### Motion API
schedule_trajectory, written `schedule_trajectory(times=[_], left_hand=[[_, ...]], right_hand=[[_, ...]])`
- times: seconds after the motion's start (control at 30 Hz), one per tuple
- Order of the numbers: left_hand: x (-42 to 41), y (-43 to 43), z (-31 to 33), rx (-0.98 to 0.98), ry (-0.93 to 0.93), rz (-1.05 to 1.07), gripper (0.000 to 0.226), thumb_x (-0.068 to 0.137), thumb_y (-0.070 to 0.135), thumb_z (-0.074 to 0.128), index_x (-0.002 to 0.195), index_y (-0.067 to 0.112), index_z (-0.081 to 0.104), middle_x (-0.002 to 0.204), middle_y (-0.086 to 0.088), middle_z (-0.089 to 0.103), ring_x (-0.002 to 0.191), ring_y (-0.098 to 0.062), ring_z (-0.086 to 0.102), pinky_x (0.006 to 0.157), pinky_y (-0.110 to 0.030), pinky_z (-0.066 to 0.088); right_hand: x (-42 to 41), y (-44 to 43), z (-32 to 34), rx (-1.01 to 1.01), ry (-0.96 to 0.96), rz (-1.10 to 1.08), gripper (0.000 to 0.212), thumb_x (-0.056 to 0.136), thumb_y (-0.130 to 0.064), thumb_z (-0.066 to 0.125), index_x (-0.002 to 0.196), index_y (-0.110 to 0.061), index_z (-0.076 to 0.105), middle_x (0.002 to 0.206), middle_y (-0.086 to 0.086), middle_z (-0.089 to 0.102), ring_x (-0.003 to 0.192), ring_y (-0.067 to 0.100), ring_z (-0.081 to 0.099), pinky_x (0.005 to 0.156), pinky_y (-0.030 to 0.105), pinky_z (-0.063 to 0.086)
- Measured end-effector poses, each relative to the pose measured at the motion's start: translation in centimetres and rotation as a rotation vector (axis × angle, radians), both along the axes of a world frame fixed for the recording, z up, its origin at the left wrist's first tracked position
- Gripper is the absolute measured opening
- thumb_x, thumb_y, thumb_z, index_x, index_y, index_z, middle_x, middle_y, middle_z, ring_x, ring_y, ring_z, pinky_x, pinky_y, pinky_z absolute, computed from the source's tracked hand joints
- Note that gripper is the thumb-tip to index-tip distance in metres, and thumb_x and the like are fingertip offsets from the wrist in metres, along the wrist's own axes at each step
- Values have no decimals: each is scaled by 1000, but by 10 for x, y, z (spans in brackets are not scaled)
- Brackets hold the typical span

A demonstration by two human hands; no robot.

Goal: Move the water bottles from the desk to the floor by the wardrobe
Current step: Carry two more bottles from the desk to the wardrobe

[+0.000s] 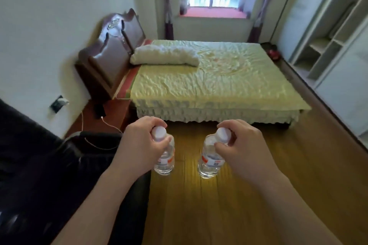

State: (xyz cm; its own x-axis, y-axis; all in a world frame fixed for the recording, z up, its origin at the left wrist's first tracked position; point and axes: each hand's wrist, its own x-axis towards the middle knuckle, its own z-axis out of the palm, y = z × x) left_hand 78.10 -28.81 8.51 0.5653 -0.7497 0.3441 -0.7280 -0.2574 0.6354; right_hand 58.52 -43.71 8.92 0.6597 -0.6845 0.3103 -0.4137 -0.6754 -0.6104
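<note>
I hold two clear water bottles with white caps and red-and-white labels, hanging upright above the wooden floor (249, 195). My left hand (139, 145) grips the left water bottle (165, 162) by its neck just under the cap. My right hand (243, 145) grips the right water bottle (210, 162) the same way. The bottles hang side by side, a little apart. The white wardrobe (334, 49) with open shelves lines the right wall. No desk shows.
A bed (209, 77) with a yellow-green cover and a white pillow stands ahead under the window. A black chair (59, 175) sits at lower left beside a nightstand (111, 111) with a white cable. Red shoes (273, 53) lie by the wardrobe's far end.
</note>
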Motion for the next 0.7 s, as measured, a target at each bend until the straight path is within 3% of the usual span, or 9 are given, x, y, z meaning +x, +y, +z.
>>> schedule_trajectory(times=[0.23, 0.4, 0.7], left_hand=[[-35, -113, -6, 12, 10, -217, 28, 72, 22, 81, 95, 30, 66, 89, 21, 62, 82, 3, 59, 70, -17, 48], [-72, -196, -13, 12, 15, -327, 28, 71, 26, 80, 93, 35, 66, 87, 25, 61, 82, 5, 58, 67, -14, 43], [-149, -338, -12, 18, 29, -496, 27, 71, 25, 80, 91, 35, 65, 86, 26, 59, 81, 6, 57, 64, -16, 40]], right_hand=[[-63, -65, -4, 35, 3, -223, 33, 70, -14, 76, 100, -22, 68, 92, -15, 63, 82, -2, 57, 68, 9, 40], [-113, -121, -11, 42, -21, -333, 30, 71, -16, 77, 99, -23, 67, 90, -15, 62, 82, 3, 58, 68, 23, 49], [-199, -220, -9, 39, -5, -512, 29, 73, -22, 76, 100, -26, 65, 91, -17, 60, 81, 1, 57, 66, 23, 50]])
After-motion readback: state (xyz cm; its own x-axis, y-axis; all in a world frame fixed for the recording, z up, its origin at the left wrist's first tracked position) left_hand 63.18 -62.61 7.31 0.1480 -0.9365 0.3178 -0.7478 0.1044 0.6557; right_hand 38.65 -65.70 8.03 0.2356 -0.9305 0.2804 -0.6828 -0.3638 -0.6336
